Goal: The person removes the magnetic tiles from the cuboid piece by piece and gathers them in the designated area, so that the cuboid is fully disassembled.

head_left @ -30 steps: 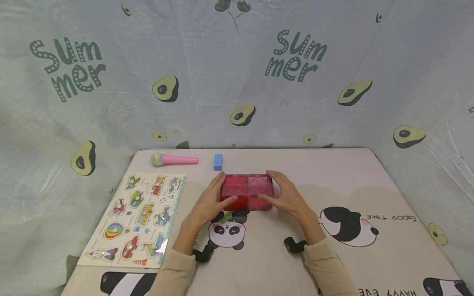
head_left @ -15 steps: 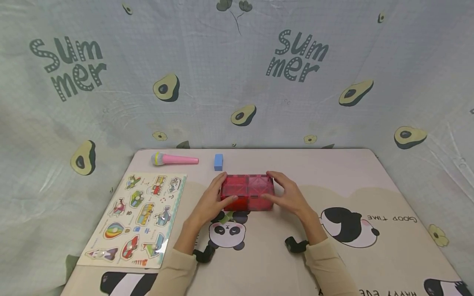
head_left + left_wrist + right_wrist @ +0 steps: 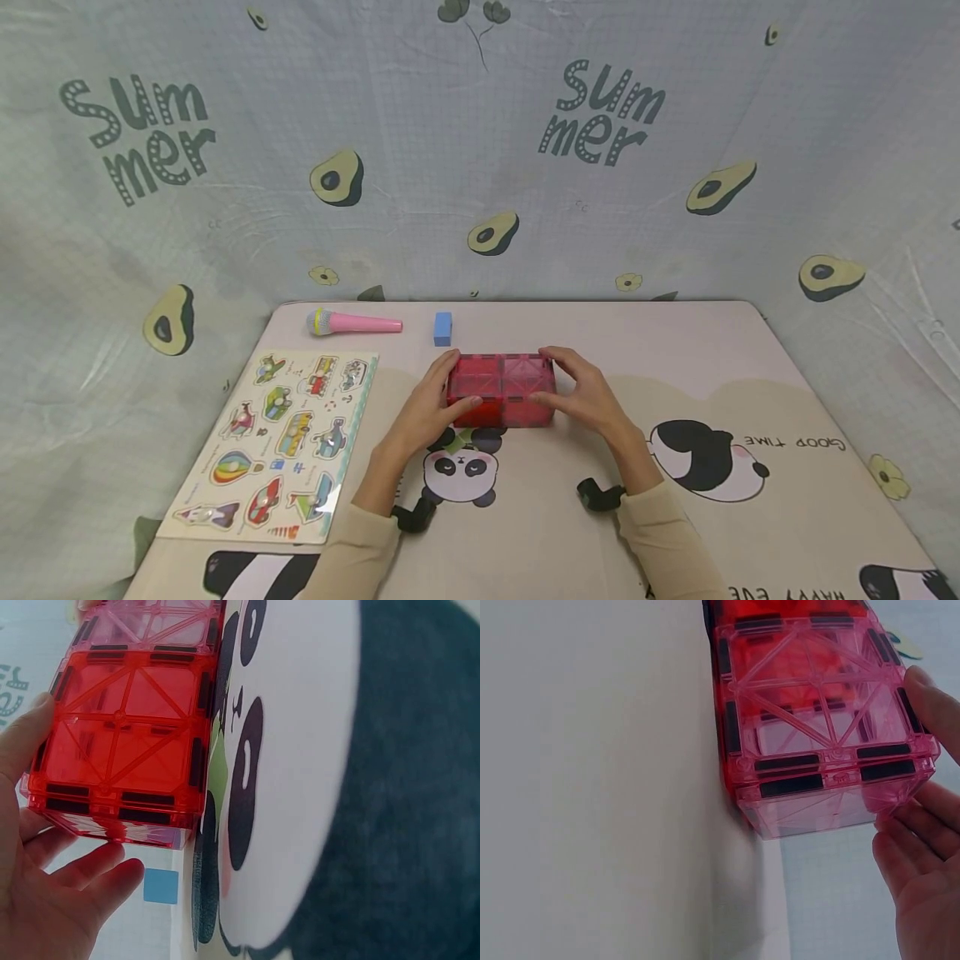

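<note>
A box of see-through magnetic tiles point(image 3: 477, 385) rests on the table, red at its left half and pink at its right. My left hand point(image 3: 424, 410) holds the left end, thumb on the near upper edge and fingers along the end and far corner. In the left wrist view, red tiles point(image 3: 120, 724) with dark magnet strips fill the space by the thumb point(image 3: 31, 731). At the opposite end my right hand point(image 3: 592, 400) grips the pink side in the same way. The right wrist view shows the pink tile point(image 3: 810, 690) beside that thumb point(image 3: 934, 705).
Behind the box lies a small blue block point(image 3: 442, 329), with a pink toy microphone point(image 3: 360, 323) to its left. A vehicle puzzle board point(image 3: 300, 417) takes up the left side. Panda prints cover the tablecloth point(image 3: 540, 533); a fabric backdrop point(image 3: 420, 125) rises behind.
</note>
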A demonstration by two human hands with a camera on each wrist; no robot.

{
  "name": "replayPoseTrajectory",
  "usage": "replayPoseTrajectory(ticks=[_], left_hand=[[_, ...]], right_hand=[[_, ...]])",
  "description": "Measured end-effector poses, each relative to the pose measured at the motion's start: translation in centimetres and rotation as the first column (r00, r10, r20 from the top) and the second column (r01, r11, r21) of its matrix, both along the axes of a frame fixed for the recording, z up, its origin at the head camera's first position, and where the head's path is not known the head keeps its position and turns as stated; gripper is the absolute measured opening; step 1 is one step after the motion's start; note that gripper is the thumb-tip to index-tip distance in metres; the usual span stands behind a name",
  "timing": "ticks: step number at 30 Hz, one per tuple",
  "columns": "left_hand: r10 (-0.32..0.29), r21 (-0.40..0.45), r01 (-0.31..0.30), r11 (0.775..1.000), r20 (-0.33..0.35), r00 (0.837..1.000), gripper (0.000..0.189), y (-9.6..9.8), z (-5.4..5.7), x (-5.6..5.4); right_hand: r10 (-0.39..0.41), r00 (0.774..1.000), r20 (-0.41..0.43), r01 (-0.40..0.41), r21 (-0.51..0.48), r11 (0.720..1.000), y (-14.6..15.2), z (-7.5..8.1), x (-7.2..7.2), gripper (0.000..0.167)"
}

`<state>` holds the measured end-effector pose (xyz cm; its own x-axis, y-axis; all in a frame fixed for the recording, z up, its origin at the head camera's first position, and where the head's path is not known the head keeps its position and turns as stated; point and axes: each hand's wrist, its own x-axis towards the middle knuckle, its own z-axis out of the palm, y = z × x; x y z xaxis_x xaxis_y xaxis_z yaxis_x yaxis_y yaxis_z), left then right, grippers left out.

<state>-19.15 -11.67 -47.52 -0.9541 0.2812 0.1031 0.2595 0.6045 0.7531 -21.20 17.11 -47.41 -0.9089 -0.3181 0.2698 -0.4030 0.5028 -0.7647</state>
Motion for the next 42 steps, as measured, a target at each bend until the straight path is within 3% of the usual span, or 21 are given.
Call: replayPoseTrajectory(ticks=[21, 42], left_hand=[[0.002, -0.003, -0.002, 1.0, -0.004, 1.0, 0.088, -0.1, 0.0, 0.1], [0.014, 0.009, -0.014, 1.0, 0.021, 1.0, 0.089, -0.1, 0.1, 0.2]], right_hand=[[0.013, 1.0, -0.011, -0.013, -0.012, 1.0, -0.1, 0.1, 0.0, 0.074], [-0.028, 0.998, -0.064, 0.032, 0.078, 0.996, -0.7, 1.2, 0.6, 0.082]])
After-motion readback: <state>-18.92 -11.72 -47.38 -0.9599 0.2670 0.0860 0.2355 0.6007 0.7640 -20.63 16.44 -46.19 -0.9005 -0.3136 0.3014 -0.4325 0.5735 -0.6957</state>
